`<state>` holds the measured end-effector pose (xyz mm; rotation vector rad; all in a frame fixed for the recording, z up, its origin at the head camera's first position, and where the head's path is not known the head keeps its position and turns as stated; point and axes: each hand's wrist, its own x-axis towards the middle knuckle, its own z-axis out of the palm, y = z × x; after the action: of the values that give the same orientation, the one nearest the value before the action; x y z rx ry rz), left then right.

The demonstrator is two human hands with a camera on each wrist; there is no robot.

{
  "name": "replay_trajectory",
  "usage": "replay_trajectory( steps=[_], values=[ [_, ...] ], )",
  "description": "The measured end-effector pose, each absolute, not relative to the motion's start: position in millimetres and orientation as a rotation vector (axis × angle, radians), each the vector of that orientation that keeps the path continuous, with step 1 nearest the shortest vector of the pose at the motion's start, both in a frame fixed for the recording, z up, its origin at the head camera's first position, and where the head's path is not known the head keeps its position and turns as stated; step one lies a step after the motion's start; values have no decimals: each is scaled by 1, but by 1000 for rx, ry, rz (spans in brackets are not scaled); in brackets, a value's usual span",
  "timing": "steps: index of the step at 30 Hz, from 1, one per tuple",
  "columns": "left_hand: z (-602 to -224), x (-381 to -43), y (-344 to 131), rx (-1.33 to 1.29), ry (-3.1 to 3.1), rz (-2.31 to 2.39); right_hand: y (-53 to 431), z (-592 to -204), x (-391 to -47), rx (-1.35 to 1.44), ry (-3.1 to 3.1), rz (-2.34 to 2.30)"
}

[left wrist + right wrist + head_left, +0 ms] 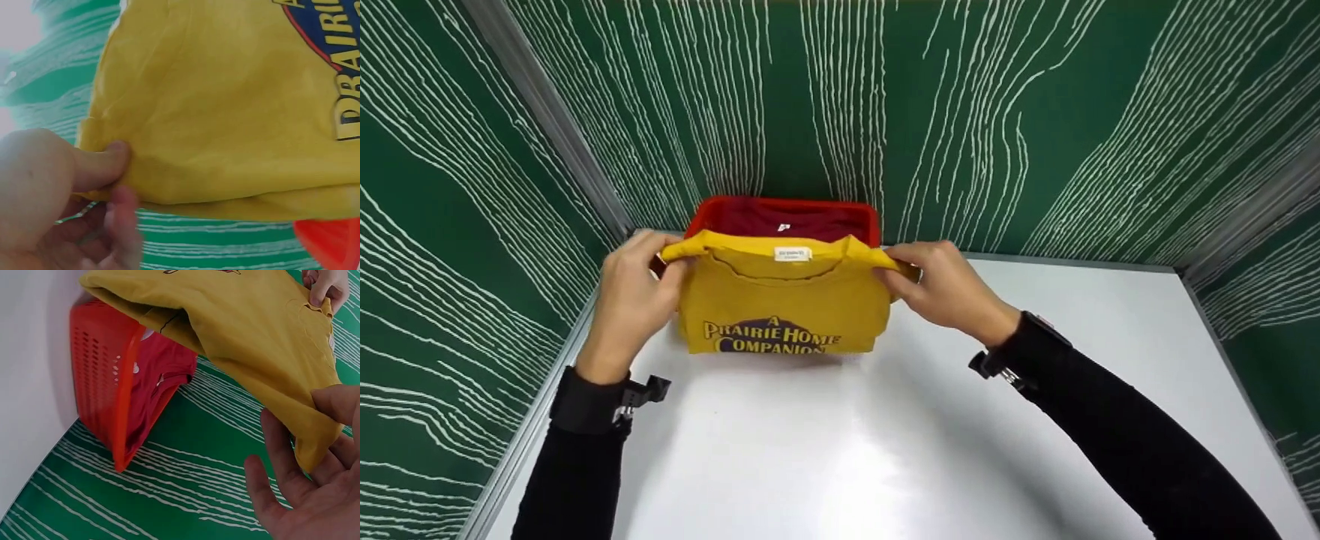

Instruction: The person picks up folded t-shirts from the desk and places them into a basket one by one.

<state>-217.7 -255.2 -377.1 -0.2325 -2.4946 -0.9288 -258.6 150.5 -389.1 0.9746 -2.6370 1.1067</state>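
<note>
A yellow T-shirt [787, 296] with dark printed lettering and a white neck label hangs folded between both hands. The left hand [641, 281] pinches its left upper corner; in the left wrist view, the thumb presses on the yellow cloth. At the other upper corner, the right hand [941, 285] pinches the shirt between thumb and fingers, and the right wrist view shows some fingers spread below the cloth. Behind the shirt stands a red basket [101, 360] with perforated sides, partly hidden in the head view. Inside it lies a dark red garment [750, 217] with a small white label.
Beneath the hands is a white tabletop [825, 442]. Green panels [960, 127] with white wavy lines rise behind it and along both sides, framed by grey metal bars [555, 112]. The basket is close to the back panel. Each wrist wears a black strap [589, 401].
</note>
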Motion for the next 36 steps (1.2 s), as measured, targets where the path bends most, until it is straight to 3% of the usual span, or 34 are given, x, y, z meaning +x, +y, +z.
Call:
replay_trajectory(
  steps=[7,23,36],
  values=[
    [-360,-238,-269,-213,-2585,-915,134,-378,-281,917,-2709,1142],
    [-379,-348,-269,-26,-2832,-1030,114,-404,-363,746,-2858,927],
    [-412,-382,-265,58,-2989,-1001,103,-437,-389,614,-3028,843]
  ],
)
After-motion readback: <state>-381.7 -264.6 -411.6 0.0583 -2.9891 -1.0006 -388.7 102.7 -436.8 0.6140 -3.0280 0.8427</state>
